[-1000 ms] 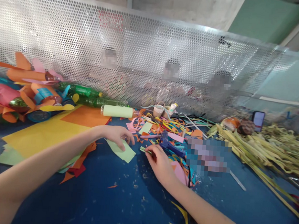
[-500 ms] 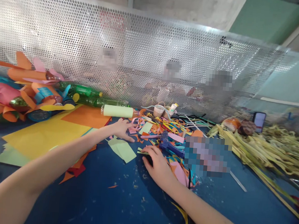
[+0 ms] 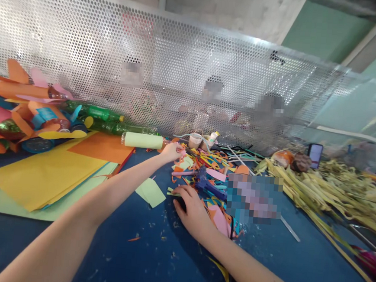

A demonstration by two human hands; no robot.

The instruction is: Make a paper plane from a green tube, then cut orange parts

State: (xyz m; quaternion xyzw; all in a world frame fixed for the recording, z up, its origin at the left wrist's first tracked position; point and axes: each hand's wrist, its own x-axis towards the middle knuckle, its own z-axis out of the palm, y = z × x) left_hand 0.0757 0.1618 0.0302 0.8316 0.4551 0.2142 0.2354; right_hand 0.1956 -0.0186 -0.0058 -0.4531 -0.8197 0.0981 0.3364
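Observation:
My left hand (image 3: 172, 152) reaches to the near edge of the paper scrap pile, just right of a bottle wrapped in pale green paper (image 3: 143, 140). Its fingers are drawn together among the scraps, and what they hold is too small to name. My right hand (image 3: 192, 207) rests on the blue table (image 3: 126, 258) with its fingers curved and apart, touching small pale green strips (image 3: 172, 192). Between the hands lie pale green paper pieces (image 3: 151, 193). A dark blue glue gun (image 3: 212, 187) is beyond my right hand.
Yellow sheets (image 3: 39, 168) and an orange sheet (image 3: 99, 146) lie left, with paper-flower bottles (image 3: 51, 119) behind. Cups (image 3: 195, 140) stand at the back. Dried husks (image 3: 301, 189) and a phone (image 3: 315, 156) are right. People show behind a perforated screen (image 3: 181, 58).
My left hand has moved forward and right into the scraps, and its spread fingers have drawn together. My right hand has stayed near the strips. The view has shifted slightly.

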